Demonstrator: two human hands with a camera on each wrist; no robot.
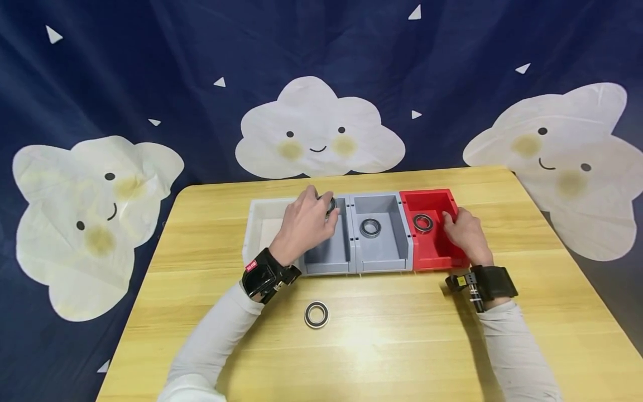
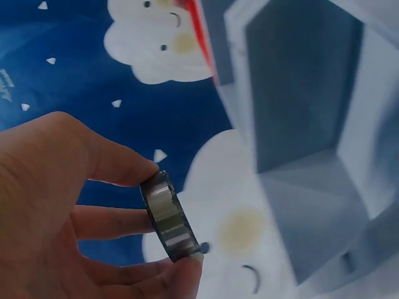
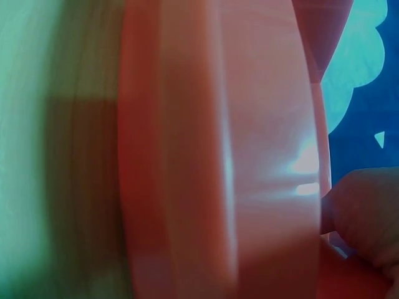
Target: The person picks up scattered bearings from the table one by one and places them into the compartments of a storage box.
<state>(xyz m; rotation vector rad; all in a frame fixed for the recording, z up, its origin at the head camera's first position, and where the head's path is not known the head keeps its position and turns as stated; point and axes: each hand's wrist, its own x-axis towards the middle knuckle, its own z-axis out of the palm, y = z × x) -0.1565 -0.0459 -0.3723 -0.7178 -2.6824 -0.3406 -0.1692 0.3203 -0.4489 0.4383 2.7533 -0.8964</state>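
My left hand (image 1: pixel 306 220) pinches a ball bearing (image 1: pixel 331 204) between thumb and fingers above the second bin from the left, a blue-grey one (image 1: pixel 329 267). In the left wrist view the bearing (image 2: pixel 167 215) shows its shiny metal rim edge-on. At the far right, my right hand (image 1: pixel 467 231) grips the right wall of the red bin (image 1: pixel 437 262), its thumb on the inner side. One bearing (image 1: pixel 416 225) lies in the red bin and another (image 1: pixel 364 228) in the neighbouring blue-grey bin (image 1: pixel 384 266). A further bearing (image 1: pixel 308 315) lies flat on the table in front.
A white bin (image 1: pixel 248 240) stands at the left end of the row, partly behind my left hand. The four-sided wooden table (image 1: pixel 402 346) extends around the bins. Behind it hangs a dark blue curtain (image 1: pixel 201 33) with cloud shapes.
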